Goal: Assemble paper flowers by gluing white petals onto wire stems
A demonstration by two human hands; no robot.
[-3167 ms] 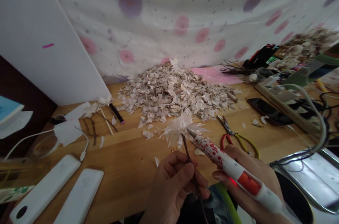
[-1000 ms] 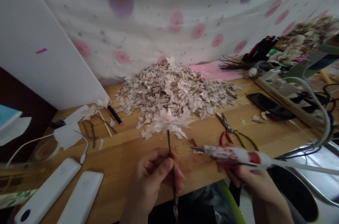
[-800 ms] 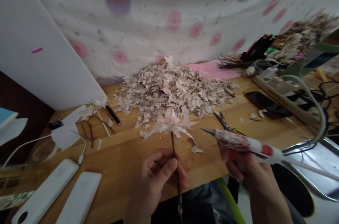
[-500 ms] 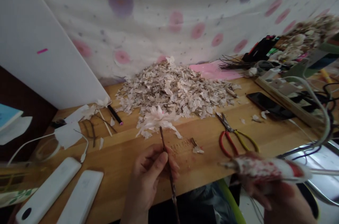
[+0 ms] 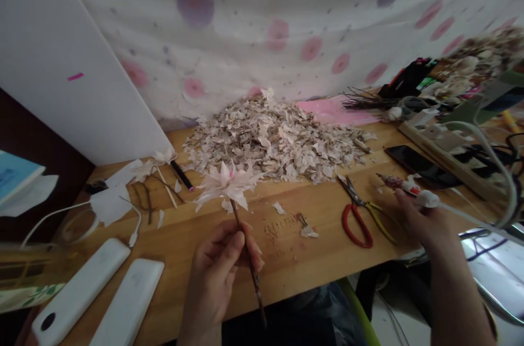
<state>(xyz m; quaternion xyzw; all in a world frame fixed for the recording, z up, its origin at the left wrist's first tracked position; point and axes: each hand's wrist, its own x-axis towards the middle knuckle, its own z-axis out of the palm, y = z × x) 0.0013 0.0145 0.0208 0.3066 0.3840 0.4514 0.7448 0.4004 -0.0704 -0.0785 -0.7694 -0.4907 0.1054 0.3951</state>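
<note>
My left hand [image 5: 223, 264] is closed around the thin brown stem [image 5: 254, 283] of a handmade flower, pinching it between thumb and fingers. The flower head [image 5: 229, 185] at its top has pale pointed petals with a pink centre, and it is tilted slightly left. On the right, my right hand [image 5: 426, 226] grips a white and red glue gun [image 5: 411, 188], its stained nozzle pointing left and a white cord trailing behind. Left of that hand lie scissors [image 5: 356, 207] with one red and one yellow handle, partly opened.
A large heap of dry petal pieces [image 5: 278, 138] covers the back of the wooden table [image 5: 303, 264]. A dark phone [image 5: 421, 165] and a power strip [image 5: 446, 155] with cables lie to the right. Two white power banks [image 5: 126, 302] and a black marker [image 5: 181, 174] are on the left.
My right hand has carried the glue gun away from the table's front edge, forward and to the right, beyond the scissors. The flower in my left hand has shifted a little left.
</note>
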